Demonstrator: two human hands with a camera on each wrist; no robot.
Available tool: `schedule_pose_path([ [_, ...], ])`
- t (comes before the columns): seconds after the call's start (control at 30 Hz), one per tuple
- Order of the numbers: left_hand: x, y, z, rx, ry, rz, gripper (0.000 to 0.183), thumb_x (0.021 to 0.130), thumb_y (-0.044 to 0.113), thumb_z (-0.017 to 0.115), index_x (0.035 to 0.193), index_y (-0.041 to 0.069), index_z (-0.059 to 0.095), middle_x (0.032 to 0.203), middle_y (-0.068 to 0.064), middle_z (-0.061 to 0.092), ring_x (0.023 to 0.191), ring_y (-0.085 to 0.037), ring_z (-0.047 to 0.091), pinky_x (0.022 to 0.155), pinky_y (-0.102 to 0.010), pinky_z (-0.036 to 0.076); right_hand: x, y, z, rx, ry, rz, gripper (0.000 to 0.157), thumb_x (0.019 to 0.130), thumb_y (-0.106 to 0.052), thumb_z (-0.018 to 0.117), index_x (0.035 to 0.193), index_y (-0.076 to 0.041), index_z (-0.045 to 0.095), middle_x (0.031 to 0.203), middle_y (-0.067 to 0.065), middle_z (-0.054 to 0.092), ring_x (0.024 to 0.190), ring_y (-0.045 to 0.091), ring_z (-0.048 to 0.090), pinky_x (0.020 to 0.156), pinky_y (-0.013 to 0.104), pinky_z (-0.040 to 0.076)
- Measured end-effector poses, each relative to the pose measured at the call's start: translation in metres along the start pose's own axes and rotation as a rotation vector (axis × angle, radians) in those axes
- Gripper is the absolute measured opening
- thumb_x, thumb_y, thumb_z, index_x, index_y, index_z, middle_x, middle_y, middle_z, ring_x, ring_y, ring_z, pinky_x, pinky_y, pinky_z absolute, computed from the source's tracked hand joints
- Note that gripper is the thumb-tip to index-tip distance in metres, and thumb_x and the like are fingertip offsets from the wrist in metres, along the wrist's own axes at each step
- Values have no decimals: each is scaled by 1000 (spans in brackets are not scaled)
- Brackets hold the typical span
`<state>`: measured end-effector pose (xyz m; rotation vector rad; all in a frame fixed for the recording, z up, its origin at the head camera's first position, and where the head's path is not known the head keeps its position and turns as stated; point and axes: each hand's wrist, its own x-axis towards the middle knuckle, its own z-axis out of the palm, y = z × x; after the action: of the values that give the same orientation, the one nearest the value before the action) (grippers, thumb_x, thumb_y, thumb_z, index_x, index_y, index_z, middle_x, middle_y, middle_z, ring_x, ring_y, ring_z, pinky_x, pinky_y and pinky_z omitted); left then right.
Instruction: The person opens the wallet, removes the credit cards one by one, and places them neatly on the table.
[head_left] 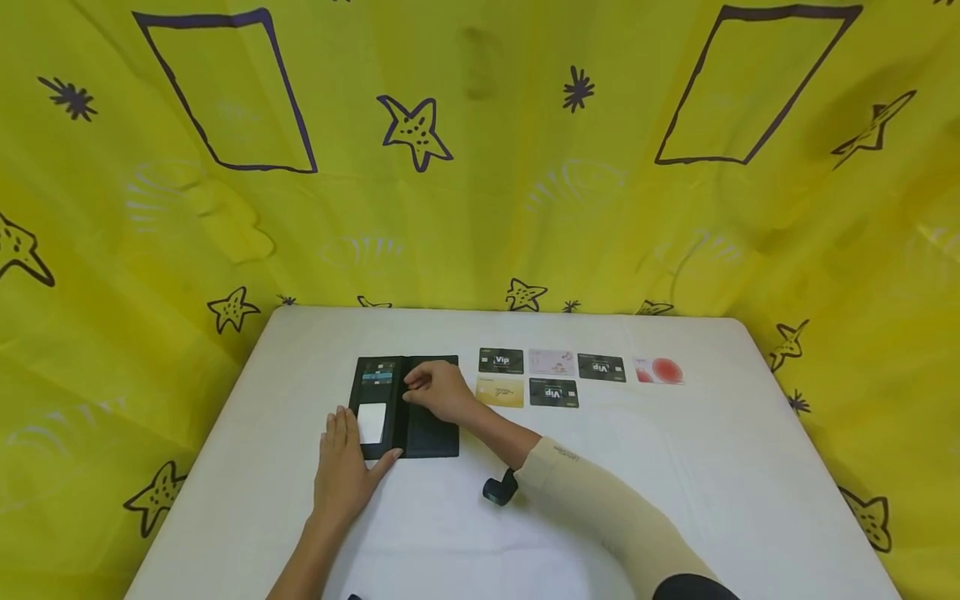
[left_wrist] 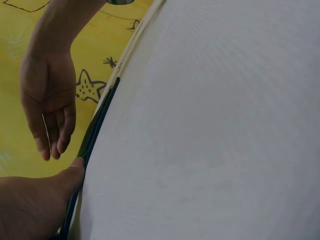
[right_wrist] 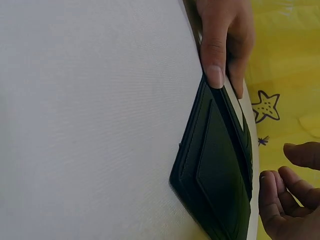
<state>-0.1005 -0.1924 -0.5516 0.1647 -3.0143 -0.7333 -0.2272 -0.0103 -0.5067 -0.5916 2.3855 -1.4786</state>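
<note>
An open black bifold wallet [head_left: 433,437] lies on the white table, with a white card [head_left: 371,423] in its left panel and several card edges [head_left: 377,377] showing above that. My left hand [head_left: 343,467] rests along the wallet's lower left side, fingers straight. Its thumb [right_wrist: 215,77] presses the wallet's edge in the right wrist view. Over the upper right panel hovers my right hand [head_left: 441,392]. In the right wrist view the right hand [right_wrist: 295,200] has loosely bent fingers, the thumb apart from them, and nothing shows between.
Right of the wallet lie several cards in two rows: black Vip cards [head_left: 501,361], a pink card [head_left: 551,362], a gold card [head_left: 500,392] and a red-and-white card [head_left: 659,370]. A black device [head_left: 500,488] sits by my right wrist. Yellow patterned cloth [head_left: 480,208] surrounds the table.
</note>
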Motion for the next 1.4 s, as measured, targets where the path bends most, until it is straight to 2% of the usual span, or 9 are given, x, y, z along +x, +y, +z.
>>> schedule_pose_path([
  [0.47, 1, -2, 1, -7, 6, 7, 110, 92, 43, 81, 157, -21, 18, 167, -38, 13, 156, -52, 9, 124, -63, 12, 22, 4, 17, -100, 10, -25, 19, 92, -4, 81, 110, -1, 77, 95, 4, 73, 84, 11, 67, 75, 21, 55],
  [0.6, 1, -2, 1, -2, 4, 7, 110, 92, 43, 80, 156, -21, 18, 166, -38, 13, 156, -52, 9, 124, -63, 12, 29, 6, 21, -199, -24, -24, 25, 94, -7, 80, 119, -4, 78, 99, 4, 73, 87, 12, 67, 75, 22, 53],
  [0.73, 1, -3, 1, 1, 5, 7, 110, 92, 43, 80, 157, -21, 19, 166, -38, 14, 156, -52, 9, 125, -63, 12, 34, 6, 22, -333, -78, -30, 35, 96, -11, 79, 130, -9, 76, 103, 3, 74, 83, 9, 62, 71, 21, 51],
  [0.87, 2, -3, 2, -2, 8, 12, 109, 92, 43, 80, 156, -21, 19, 166, -38, 14, 156, -52, 9, 125, -63, 12, 35, 4, 22, -408, -116, -46, 40, 97, -13, 79, 136, -14, 73, 108, 3, 76, 78, 7, 59, 67, 20, 49],
  [0.97, 2, -3, 2, 0, 11, 17, 109, 92, 43, 80, 156, -21, 19, 166, -39, 14, 156, -53, 10, 124, -63, 13, 34, 3, 22, -408, -122, -52, 40, 97, -14, 79, 136, -15, 73, 107, 3, 77, 76, 7, 58, 65, 19, 48],
  [1.1, 1, -4, 2, 8, 19, 18, 109, 92, 42, 81, 156, -22, 20, 165, -39, 15, 155, -53, 11, 124, -64, 14, 36, 3, 22, -365, -110, -51, 32, 98, -15, 77, 131, -11, 76, 98, 1, 75, 73, 6, 56, 63, 19, 46],
  [1.27, 1, -4, 2, 9, 24, 23, 109, 92, 43, 81, 156, -21, 21, 166, -39, 16, 155, -53, 12, 124, -64, 15, 42, -1, 23, -282, -63, -15, 18, 99, -14, 75, 115, -7, 81, 94, -1, 75, 72, 5, 57, 63, 19, 47],
  [1.4, 1, -4, 3, 8, 28, 25, 109, 92, 43, 81, 156, -21, 21, 166, -38, 16, 155, -53, 12, 124, -64, 15, 48, -3, 26, -275, -21, 22, 11, 97, -16, 77, 101, -8, 84, 95, -2, 78, 72, 5, 60, 63, 20, 49],
])
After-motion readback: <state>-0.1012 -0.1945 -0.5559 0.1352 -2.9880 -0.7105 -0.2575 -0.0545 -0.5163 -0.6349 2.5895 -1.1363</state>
